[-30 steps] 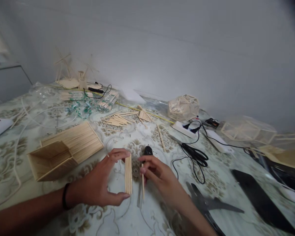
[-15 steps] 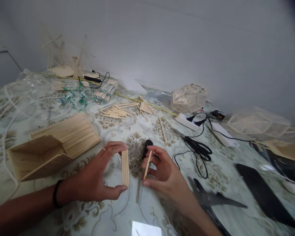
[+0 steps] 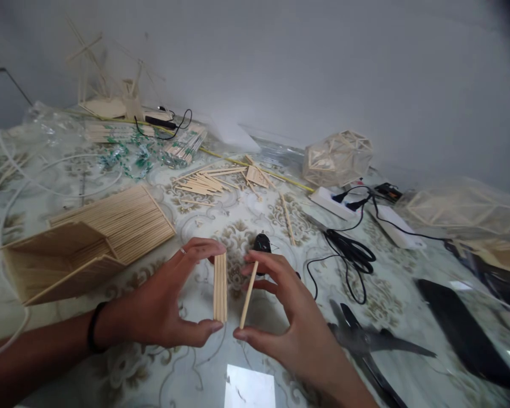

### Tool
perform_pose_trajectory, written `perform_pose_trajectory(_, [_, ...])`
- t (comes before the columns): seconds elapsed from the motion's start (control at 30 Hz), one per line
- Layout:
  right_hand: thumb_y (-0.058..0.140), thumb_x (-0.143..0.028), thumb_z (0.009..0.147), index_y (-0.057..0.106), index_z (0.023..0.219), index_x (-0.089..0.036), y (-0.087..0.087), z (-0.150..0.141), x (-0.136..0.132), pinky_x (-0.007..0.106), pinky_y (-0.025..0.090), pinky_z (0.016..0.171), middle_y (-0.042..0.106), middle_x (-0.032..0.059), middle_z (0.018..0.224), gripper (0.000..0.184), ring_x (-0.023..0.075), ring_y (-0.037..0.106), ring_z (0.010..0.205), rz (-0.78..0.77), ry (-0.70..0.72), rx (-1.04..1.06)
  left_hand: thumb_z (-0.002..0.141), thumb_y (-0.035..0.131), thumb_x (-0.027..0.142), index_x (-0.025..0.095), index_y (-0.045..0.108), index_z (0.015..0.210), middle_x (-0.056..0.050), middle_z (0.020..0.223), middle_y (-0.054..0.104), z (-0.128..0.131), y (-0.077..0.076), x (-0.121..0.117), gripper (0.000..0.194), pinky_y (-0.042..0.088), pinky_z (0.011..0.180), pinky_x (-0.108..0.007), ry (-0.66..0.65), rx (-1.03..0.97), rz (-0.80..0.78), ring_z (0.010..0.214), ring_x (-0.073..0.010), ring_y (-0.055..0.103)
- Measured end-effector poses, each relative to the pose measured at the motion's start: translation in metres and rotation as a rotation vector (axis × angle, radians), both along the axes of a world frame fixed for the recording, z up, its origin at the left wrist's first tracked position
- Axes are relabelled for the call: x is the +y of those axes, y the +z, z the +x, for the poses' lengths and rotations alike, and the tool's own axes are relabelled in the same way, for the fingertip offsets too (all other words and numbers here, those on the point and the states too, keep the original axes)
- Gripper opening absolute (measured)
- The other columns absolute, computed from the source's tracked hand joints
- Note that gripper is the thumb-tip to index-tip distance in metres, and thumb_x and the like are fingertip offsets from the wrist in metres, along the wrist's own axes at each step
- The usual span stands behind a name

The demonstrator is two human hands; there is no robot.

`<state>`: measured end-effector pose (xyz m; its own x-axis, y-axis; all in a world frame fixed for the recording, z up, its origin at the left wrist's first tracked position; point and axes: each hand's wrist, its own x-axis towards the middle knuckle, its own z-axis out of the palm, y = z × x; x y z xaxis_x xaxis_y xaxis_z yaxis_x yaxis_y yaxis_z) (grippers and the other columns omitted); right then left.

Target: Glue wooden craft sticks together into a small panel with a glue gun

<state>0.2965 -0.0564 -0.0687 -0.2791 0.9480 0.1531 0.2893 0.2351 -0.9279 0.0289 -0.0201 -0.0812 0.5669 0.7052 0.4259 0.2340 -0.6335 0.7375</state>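
Observation:
Thumb and fingers of my left hand (image 3: 170, 300) grip a small panel of wooden sticks (image 3: 220, 288) laid side by side, held upright by its two ends. Just to its right, my right hand (image 3: 280, 300) pinches a single short wooden stick (image 3: 249, 294) end to end, tilted slightly and apart from the panel. Beyond the right fingers lies a black tool (image 3: 262, 243), mostly hidden, perhaps a glue gun. An open wooden-stick box (image 3: 59, 263) rests left of my left hand, against a flat stick panel (image 3: 123, 221).
Loose sticks (image 3: 202, 183) lie mid-table near a white power strip (image 3: 334, 203). To the right are scissors (image 3: 344, 243) with a black cable, dark pliers or cutters (image 3: 365, 340) and a black phone-like slab (image 3: 463, 334). Wrapped stick frames (image 3: 338, 158) stand along the wall.
My right hand has turned the stick from a one-end hold to a pinch across both ends, bringing it beside the panel. My left hand keeps its grip. The view has shifted slightly.

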Motion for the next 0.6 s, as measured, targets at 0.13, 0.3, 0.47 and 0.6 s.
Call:
perform_pose_trajectory(0.13, [0.105,-0.035,0.078,0.042,0.167,-0.054,0.0028,0.0004,-0.0041,0.050,0.066,0.110,0.056,0.0056,0.166,0.110,0.0316,0.071,0.133,0.105,0.036,-0.178,0.082,0.086,0.022,0.030,0.038,0.164,-0.015,0.157,0.058,0.0027,-0.0014,-0.0001,0.096,0.055,0.123,-0.065,0.001,-0.031,0.015,0.149,-0.0414,0.058])
perform_pose_trajectory(0.3, [0.103,-0.041,0.082,0.036,0.172,-0.054,0.0027,-0.0017,-0.0062,0.055,0.064,0.115,0.056,0.0062,0.171,0.113,0.0345,0.070,0.140,0.138,0.045,-0.261,0.079,0.088,0.023,0.028,0.039,0.164,-0.015,0.155,0.060,0.0049,-0.0002,-0.0002,0.098,0.056,0.122,-0.062,-0.008,-0.044,0.058,0.146,-0.0402,0.060])
perform_pose_trajectory(0.47, [0.102,-0.040,0.083,0.035,0.173,-0.053,0.0022,-0.0018,-0.0039,0.057,0.064,0.116,0.057,0.0067,0.171,0.113,0.0354,0.070,0.143,0.139,0.060,-0.275,0.080,0.088,0.025,0.027,0.039,0.164,-0.016,0.154,0.061,0.0039,0.0024,-0.0005,0.098,0.057,0.121,-0.063,-0.022,-0.026,0.063,0.146,-0.0413,0.061])
perform_pose_trajectory(0.6, [0.101,-0.042,0.084,0.035,0.173,-0.052,0.0027,-0.0007,-0.0035,0.059,0.064,0.116,0.058,0.0073,0.171,0.112,0.0360,0.071,0.142,0.139,0.081,-0.270,0.080,0.088,0.027,0.027,0.039,0.163,-0.016,0.153,0.061,0.0047,0.0013,-0.0001,0.097,0.058,0.120,-0.060,-0.029,-0.015,0.065,0.145,-0.0402,0.061])
